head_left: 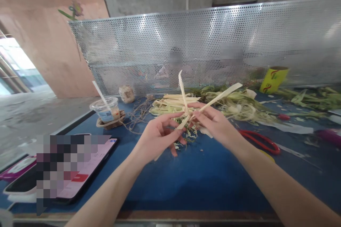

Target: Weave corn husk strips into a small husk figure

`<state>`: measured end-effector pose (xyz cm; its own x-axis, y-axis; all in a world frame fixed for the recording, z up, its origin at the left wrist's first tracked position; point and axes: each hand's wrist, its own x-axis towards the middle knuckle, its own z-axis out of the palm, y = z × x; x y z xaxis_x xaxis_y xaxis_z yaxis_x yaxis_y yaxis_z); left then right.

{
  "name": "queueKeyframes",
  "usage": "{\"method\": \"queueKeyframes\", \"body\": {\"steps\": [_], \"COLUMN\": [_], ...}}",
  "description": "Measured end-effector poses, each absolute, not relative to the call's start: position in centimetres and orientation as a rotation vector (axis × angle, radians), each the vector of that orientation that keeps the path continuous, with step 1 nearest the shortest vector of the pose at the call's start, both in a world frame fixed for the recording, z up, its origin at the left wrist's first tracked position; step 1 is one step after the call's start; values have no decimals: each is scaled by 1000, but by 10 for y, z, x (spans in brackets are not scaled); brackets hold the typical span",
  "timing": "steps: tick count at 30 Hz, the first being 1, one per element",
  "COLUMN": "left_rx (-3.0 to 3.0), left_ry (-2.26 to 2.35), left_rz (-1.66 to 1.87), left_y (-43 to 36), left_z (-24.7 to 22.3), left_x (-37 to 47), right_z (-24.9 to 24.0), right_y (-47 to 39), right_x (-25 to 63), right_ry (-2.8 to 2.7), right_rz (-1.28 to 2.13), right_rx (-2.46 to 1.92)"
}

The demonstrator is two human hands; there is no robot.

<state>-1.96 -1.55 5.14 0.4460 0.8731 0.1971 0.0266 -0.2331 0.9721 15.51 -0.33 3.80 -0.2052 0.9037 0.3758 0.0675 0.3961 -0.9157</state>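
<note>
Between my hands, above the blue table, are pale corn husk strips point(220, 95) that cross each other; one sticks up and one points to the upper right. My left hand point(162, 134) pinches the lower left end of the strips between thumb and fingers. With its thumb and fingertips, my right hand point(210, 120) grips the strips close to where they cross. Fingers partly hide the crossing point. Just behind my hands lies a pile of flat husks point(173, 104), and thin green and pale scraps point(190, 133) lie below them.
Red-handled scissors point(261, 142) lie right of my right arm. A plastic cup with a straw point(105, 108), tangled twine point(138, 111) and a tablet point(90, 170) are at left. More husks point(237, 106), a yellow roll point(274, 79) and a perforated metal screen point(149, 49) stand behind; people sit beyond it.
</note>
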Motion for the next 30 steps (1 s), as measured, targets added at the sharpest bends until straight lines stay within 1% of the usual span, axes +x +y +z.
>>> {"method": "queueKeyframes", "body": {"steps": [3, 8, 9, 12, 13, 17, 21, 24, 28, 30], "left_rx": [1585, 1624, 1633, 1633, 1636, 1658, 1606, 1544, 1351, 1271], "left_ry": [803, 755, 755, 760, 757, 781, 832, 824, 769, 740], "left_rz": [919, 876, 882, 923, 933, 975, 1014, 1001, 1058, 1068], "left_y": [-15, -11, -10, -8, -8, -8, -9, -7, -2, 1], "left_z": [49, 41, 39, 34, 33, 33, 36, 38, 39, 40], "left_x": [-15, -6, -4, -2, -2, -1, -2, -4, -10, -13], "right_z": [38, 36, 37, 38, 38, 39, 39, 40, 39, 39], "right_y": [-7, -12, -13, -15, -16, -16, -14, -13, -12, -11], "right_x": [151, 142, 141, 140, 139, 140, 145, 148, 151, 152], "right_ry": [-1646, -1757, -1760, -1747, -1749, -1792, -1759, -1718, -1728, -1726], "right_rz": [837, 1057, 1017, 737, 700, 763, 609, 687, 983, 1064], "right_rx": [-952, -914, -933, -1034, -1048, -1014, -985, -1020, -1024, -1007]}}
